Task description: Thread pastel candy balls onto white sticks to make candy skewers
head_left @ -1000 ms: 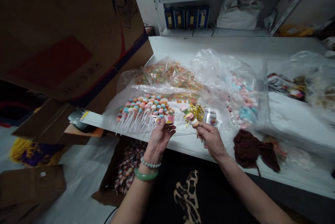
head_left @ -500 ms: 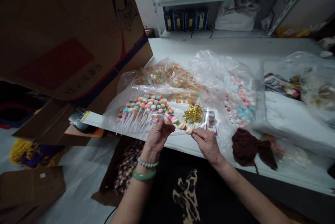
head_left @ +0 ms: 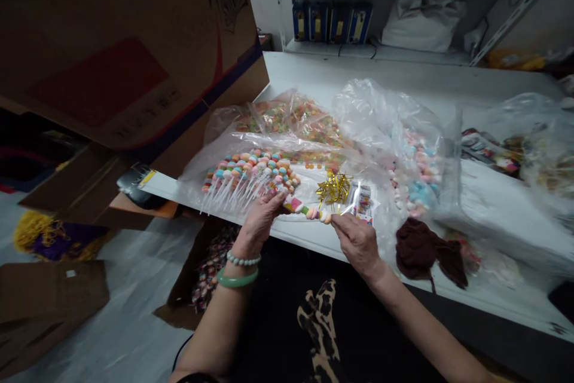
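Note:
A stick of colourful candies (head_left: 311, 213) stretches between my two hands above the table's front edge. My left hand (head_left: 263, 215) pinches its left end, close to a pink piece. At the other end, the fingers of my right hand (head_left: 356, 239) are closed on the stick beside a pale candy. Left of them lies a pile of similar candy sticks (head_left: 251, 174) with white ends pointing toward me. Gold twist ties (head_left: 334, 189) sit just beyond the held stick, next to a small printed packet (head_left: 364, 201).
Clear bags of orange and green candies (head_left: 291, 120) and pastel candies (head_left: 419, 162) lie behind. A brown cloth (head_left: 417, 251) is at right. A large cardboard box (head_left: 134, 42) stands at left, and an open box of wrapped candies (head_left: 210, 281) is below the table edge.
My left hand has moved slightly left and my right hand a little down. The candy stick between them is now more level. The view has shifted slightly.

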`<move>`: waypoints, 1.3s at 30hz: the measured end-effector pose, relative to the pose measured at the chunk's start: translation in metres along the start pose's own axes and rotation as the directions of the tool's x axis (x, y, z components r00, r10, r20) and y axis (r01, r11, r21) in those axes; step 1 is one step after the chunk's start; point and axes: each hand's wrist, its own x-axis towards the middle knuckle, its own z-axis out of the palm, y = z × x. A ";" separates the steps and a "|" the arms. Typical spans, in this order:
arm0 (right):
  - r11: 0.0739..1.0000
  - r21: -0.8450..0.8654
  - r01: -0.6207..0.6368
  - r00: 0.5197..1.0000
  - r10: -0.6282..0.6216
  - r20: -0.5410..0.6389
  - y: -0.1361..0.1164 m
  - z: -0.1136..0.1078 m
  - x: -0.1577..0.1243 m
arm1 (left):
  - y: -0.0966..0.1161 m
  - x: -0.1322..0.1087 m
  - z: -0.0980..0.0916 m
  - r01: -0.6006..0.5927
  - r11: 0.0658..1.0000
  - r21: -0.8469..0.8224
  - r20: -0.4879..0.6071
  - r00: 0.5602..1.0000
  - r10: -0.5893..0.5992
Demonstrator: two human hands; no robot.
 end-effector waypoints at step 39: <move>0.424 0.617 -0.663 0.741 0.486 0.463 0.002 0.024 -0.001 | -0.031 0.005 -0.018 0.013 0.999 -0.032 0.043 0.999 -0.012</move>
